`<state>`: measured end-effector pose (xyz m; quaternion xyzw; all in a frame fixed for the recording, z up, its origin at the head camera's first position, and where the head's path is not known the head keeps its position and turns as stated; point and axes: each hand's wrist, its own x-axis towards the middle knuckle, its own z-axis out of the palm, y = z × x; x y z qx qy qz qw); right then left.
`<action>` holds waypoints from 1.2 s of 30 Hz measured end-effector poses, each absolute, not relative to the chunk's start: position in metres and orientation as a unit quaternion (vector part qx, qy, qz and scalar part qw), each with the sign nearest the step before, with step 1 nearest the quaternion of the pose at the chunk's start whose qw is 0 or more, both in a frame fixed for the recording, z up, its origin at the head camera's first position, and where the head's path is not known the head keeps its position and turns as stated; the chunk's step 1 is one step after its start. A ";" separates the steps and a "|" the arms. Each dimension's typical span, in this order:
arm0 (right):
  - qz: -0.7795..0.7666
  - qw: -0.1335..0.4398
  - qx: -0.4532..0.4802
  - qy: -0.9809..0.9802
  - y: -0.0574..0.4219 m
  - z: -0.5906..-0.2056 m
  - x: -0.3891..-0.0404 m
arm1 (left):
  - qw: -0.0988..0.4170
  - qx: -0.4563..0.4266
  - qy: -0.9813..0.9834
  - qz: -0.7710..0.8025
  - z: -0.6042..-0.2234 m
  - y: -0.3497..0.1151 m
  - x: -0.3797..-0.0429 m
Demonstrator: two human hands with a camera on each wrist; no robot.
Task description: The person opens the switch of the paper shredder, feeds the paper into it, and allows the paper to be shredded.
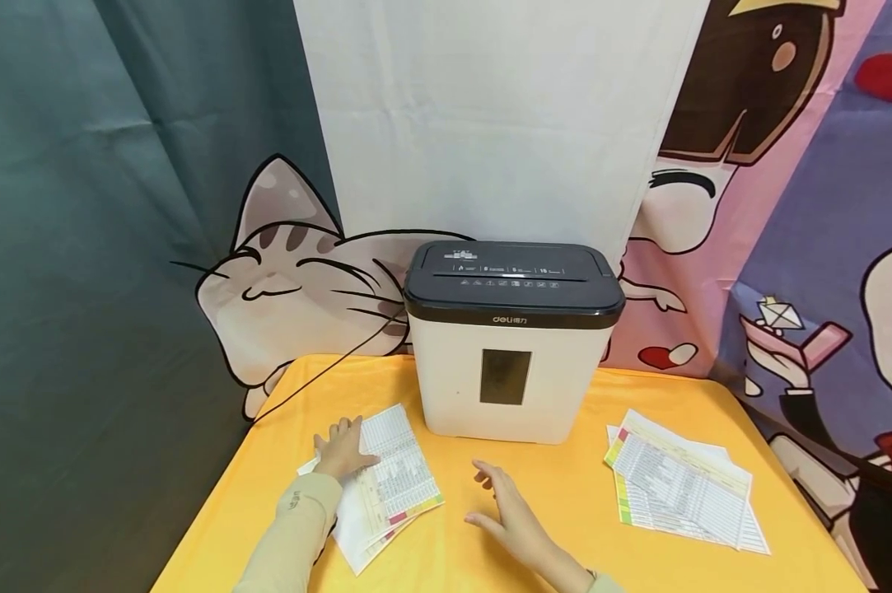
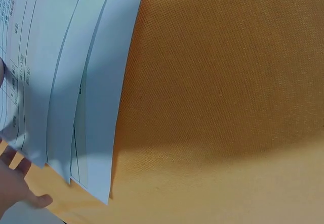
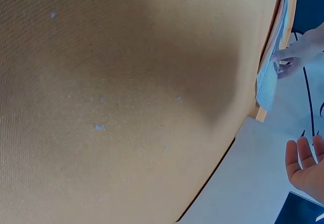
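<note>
My left hand [image 1: 342,451] rests over the left part of a fanned pile of printed paper sheets [image 1: 401,465], fingers spread and thumb lying across the top sheet. The sheets carry dense tables with yellow-green and red bands at one end. Up close in the left wrist view, the overlapping edges of the sheets [image 2: 98,97] show over the yellow cloth. To the right of this pile, my right hand [image 1: 508,523] hovers in front of the shredder, holding nothing. Its fingers are loosely bent in the right wrist view, the hand [image 3: 306,171] standing at the right edge.
A white paper shredder [image 1: 446,379] with a black top [image 1: 512,284] and small dark window stands at the back middle. A second pile of printed sheets [image 1: 683,486] lies at the right. Yellow cloth [image 1: 446,543] covers the table; printed curtains [image 1: 505,123] hang behind. A thin cord [image 1: 327,368] runs left.
</note>
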<state>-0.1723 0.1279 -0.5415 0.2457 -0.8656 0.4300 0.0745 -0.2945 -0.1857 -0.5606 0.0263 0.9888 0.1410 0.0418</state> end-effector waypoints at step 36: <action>0.479 0.012 0.122 -0.869 0.132 -0.550 -0.175 | -0.088 0.051 0.909 0.404 -0.539 -0.208 -0.287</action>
